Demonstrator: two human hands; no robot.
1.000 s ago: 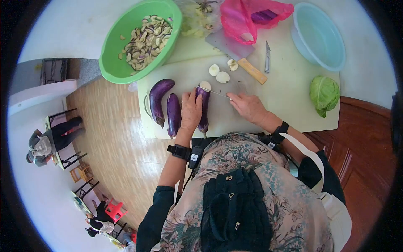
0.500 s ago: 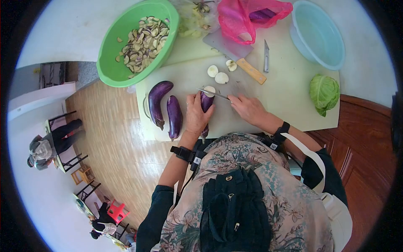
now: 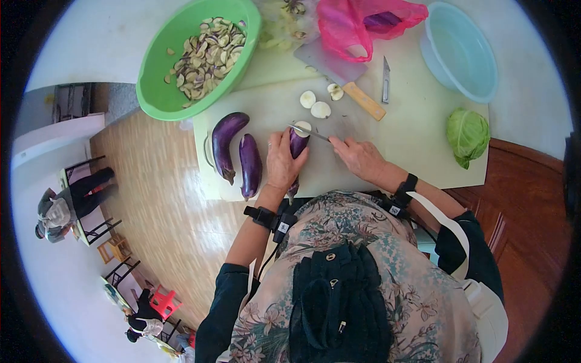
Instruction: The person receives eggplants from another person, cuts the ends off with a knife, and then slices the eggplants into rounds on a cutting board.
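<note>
My left hand (image 3: 283,162) is wrapped round a purple eggplant (image 3: 298,144), whose cut white end points away from me. In my right hand (image 3: 361,158) is a small knife (image 3: 311,134), its blade lying across that cut end. My right fingers cover the knife's handle. Two whole eggplants, a curved one (image 3: 226,142) and a shorter one (image 3: 250,167), lie to the left of my left hand on the cutting board (image 3: 272,109). Beyond the knife are pale round eggplant pieces (image 3: 320,110).
A green basin (image 3: 151,91) of sliced eggplant stands back left. A cleaver (image 3: 363,101), a pink plastic bag (image 3: 342,33) and a utility knife (image 3: 386,80) lie behind my hands. On the right are a light blue basin (image 3: 451,66) and a cabbage (image 3: 468,136). People work at tables far left.
Both hands, the eggplant and the knife stay in nearly the same place. The whole view has shifted slightly.
</note>
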